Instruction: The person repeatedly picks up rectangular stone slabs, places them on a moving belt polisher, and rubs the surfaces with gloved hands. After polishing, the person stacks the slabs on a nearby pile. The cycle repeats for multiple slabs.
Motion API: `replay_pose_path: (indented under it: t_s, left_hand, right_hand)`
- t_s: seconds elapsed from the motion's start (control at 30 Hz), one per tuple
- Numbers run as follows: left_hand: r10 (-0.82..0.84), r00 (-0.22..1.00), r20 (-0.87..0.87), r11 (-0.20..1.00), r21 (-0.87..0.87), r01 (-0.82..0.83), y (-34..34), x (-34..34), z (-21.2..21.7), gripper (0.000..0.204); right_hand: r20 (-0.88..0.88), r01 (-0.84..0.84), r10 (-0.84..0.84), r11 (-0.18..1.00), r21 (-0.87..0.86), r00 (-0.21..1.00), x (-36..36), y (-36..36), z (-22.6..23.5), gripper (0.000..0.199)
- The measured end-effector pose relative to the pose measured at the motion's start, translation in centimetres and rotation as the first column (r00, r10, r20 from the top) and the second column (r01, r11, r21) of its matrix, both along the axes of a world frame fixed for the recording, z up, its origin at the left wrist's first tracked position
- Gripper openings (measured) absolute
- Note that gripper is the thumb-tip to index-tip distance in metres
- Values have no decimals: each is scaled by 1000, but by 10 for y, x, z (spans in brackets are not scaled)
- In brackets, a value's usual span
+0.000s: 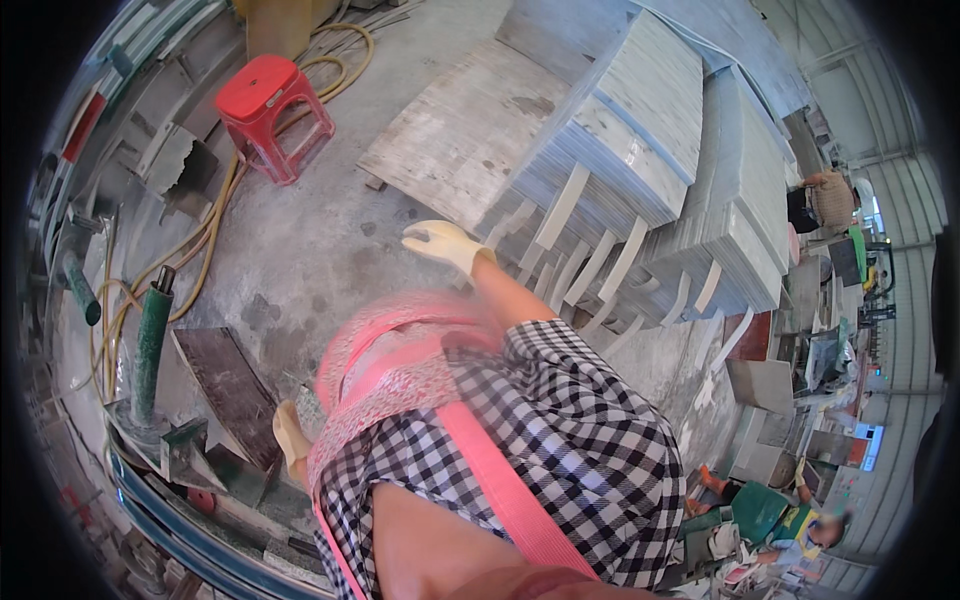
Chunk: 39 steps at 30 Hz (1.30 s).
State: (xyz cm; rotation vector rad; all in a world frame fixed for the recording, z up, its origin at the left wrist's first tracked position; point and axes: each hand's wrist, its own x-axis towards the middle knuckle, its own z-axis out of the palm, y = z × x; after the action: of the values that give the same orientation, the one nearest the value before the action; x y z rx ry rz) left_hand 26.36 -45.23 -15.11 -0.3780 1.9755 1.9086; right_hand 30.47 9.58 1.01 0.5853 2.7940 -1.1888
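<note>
My right hand (447, 246), in a cream rubber glove, reaches out over the concrete floor with thumb and fingers apart and nothing in it. Nearest to it are a low, flat stained board (465, 125) and a tall stack of pale grey slabs (600, 150) with light strips (562, 207) sticking out from its side. My left hand (289, 432), gloved the same way, hangs low on the left beside a dark, dirty board (228, 385). Its fingers look stretched out and no object shows in them; my clothing hides part of that arm.
A red plastic stool (262, 95) stands ahead on the left, near yellowish hoses (215, 215). Green metal pipes (150, 355) and machine rails line the left. A second slab stack (725, 215) is on the right. Two other people (765, 515) are farther off to the right.
</note>
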Motion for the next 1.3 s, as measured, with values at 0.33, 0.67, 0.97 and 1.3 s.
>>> replay_pose_path:
  t_s: [0.33,0.67,0.97,1.3]
  left_hand:
    - [-63,960,273,881,-436,182,-17,25,4,49]
    - [93,980,176,959,-281,-41,47,-58,73,50]
    - [-59,991,-118,877,-481,-5,143,-122,159,44]
    - [240,964,111,873,-459,-165,30,2,74,49]
  right_hand:
    - [25,-35,39,990,-135,999,-117,-3,20,40]
    - [350,347,-298,934,-87,888,-51,94,-63,43]
    - [638,431,-316,902,-27,702,-27,117,-85,44]
    - [499,181,-136,983,-42,856,-108,111,-90,50]
